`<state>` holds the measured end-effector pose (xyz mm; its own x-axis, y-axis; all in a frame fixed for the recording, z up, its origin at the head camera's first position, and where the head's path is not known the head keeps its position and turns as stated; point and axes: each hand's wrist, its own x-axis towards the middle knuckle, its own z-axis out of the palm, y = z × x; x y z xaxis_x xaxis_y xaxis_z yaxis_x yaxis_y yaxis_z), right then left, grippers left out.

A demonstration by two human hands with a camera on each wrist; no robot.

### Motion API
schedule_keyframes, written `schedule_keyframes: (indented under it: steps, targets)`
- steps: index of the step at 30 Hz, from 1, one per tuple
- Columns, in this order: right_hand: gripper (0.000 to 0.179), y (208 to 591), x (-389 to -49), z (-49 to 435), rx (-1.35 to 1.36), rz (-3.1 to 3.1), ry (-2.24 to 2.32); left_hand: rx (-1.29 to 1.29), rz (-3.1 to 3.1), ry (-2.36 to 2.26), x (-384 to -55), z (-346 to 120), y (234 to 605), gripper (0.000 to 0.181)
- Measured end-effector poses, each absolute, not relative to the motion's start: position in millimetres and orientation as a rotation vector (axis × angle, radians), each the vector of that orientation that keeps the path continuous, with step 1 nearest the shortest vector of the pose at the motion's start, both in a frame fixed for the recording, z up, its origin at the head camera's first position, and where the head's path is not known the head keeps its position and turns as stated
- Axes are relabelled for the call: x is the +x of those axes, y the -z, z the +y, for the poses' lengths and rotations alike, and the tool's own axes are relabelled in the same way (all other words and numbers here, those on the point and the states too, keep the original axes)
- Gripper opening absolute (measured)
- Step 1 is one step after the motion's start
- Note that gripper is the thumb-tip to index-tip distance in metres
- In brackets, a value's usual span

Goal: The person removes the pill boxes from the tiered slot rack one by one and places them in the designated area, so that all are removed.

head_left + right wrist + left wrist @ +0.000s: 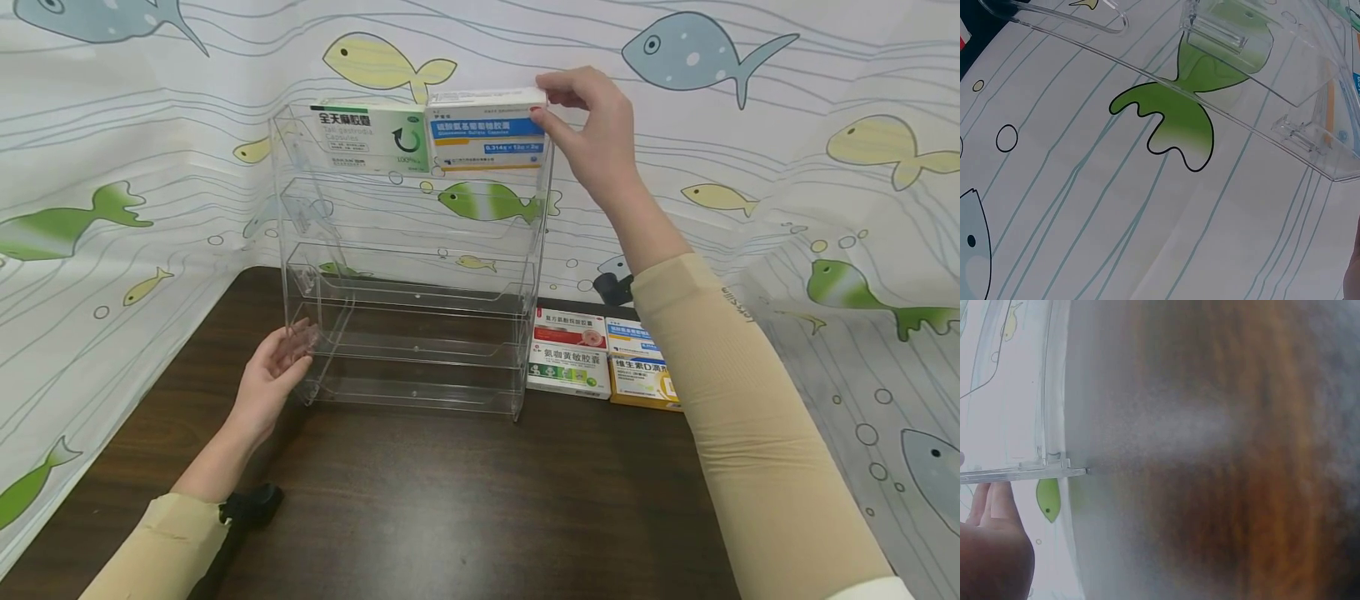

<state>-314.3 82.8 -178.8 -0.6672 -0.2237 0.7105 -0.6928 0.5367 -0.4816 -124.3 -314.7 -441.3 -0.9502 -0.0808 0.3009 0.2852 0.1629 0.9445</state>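
Note:
A clear acrylic rack [416,292] with several tiers stands on the table. Its top tier holds a green-and-white medicine box [371,137] at left and a blue-and-white medicine box [487,137] beside it. My right hand [596,125] grips the blue-and-white box by its right end, thumb on the front and fingers at the top corner. Low on the rack's left side, my left hand [273,375] holds the side panel [1022,474], fingers on one face and thumb tip on the other. Only a sliver of the right hand [1355,269] enters the right wrist view.
Right of the rack lie a red-and-white box [570,329], a green-and-white box [568,371], another blue-and-white box [630,336] and a yellow-and-white box [645,382], some partly behind my right sleeve [738,408]. Fish-patterned sheeting [787,167] surrounds the dark wooden table [450,500].

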Motion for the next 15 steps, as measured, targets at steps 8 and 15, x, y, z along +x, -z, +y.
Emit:
schedule_keyframes:
  steps: [8, 15]
  targets:
    - [0.035, 176.6, -311.6, 81.6, 0.761, -2.128, -1.031, -0.190, -2.159, 1.865, -124.3, -313.9, 440.9, 0.037]
    - [0.032, 175.6, -311.6, 80.7, 0.819, -2.027, -1.048, -0.187, -2.161, 1.864, -125.2, -314.3, 441.6, 0.035]
